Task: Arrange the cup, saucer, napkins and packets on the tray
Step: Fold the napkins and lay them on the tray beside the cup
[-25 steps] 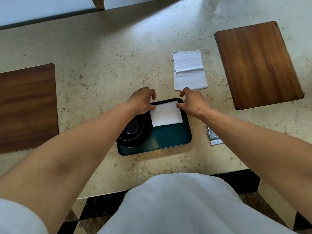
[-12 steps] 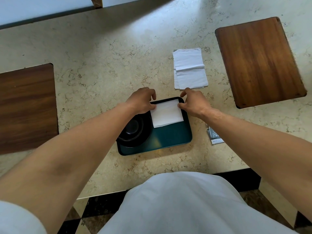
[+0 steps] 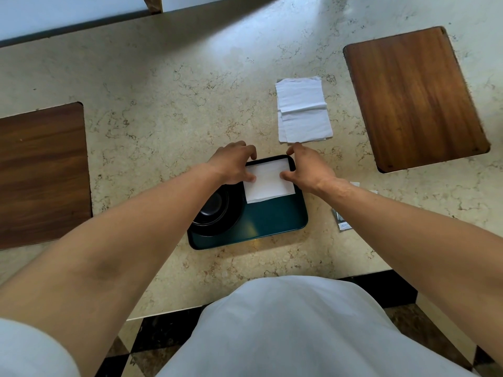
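While seen from the head camera, looking down at a marble counter [image 3: 190,104]. Dark green tray [image 3: 272,221] near the counter's front edge, directly before the person. Black saucer [image 3: 215,213] with a black cup seated in it, on the tray's left half, partly hidden under the left forearm. One folded white napkin [image 3: 268,183] on the tray's far right corner, lying slightly askew.

Left hand [image 3: 234,165] at the napkin's left edge, right hand [image 3: 307,170] at its right edge; fingers of both loosely curled, thumb tips touching the paper, index fingers arched over the tray's far rim. Apparently squaring the napkin into the corner, beside the saucer, leaving the tray's near right area free, probably for the packets.

Spare napkins [image 3: 302,110] lying on the counter beyond the tray, overlapping; at least two, exact count unclear. Packets [image 3: 341,220] on the counter just right of the tray, mostly hidden by the right forearm; one silver packet clear, a white edge of perhaps another farther back.

Two wooden boards: one [image 3: 43,172] far left, one [image 3: 413,99] far right, both bare.

Count: one tray, one saucer, one cup, two hands.
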`<action>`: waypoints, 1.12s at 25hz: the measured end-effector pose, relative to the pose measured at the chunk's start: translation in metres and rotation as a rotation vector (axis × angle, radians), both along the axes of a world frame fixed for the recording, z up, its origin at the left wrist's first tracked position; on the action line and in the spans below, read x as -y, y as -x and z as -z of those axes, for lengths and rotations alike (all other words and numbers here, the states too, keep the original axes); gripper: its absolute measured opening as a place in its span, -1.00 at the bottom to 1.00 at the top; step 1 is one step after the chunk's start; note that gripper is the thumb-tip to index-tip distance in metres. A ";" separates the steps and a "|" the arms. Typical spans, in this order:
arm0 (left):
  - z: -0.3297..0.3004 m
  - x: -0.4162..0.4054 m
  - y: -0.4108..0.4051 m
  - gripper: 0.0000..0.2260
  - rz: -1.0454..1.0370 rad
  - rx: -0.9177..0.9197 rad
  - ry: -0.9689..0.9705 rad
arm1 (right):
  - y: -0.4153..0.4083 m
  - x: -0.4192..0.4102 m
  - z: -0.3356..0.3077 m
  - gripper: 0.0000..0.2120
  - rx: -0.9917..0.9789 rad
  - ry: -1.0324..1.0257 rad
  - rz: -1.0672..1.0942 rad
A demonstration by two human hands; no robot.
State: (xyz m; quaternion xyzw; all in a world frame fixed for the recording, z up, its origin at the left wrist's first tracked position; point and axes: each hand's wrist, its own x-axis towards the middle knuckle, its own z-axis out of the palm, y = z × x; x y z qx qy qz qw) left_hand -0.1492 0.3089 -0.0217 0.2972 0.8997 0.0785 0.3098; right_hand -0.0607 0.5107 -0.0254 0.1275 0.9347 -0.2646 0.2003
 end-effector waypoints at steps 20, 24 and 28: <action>-0.003 -0.013 0.018 -0.60 -0.187 0.057 -0.138 | 0.020 -0.014 -0.001 -0.59 -0.091 0.079 0.126; 0.000 -0.038 0.040 -0.76 -0.260 0.023 -0.175 | 0.040 -0.040 0.001 -0.70 -0.126 0.024 0.151; 0.006 -0.066 0.060 -0.84 -0.320 -0.011 -0.236 | 0.063 -0.072 0.007 -0.77 -0.187 -0.036 0.229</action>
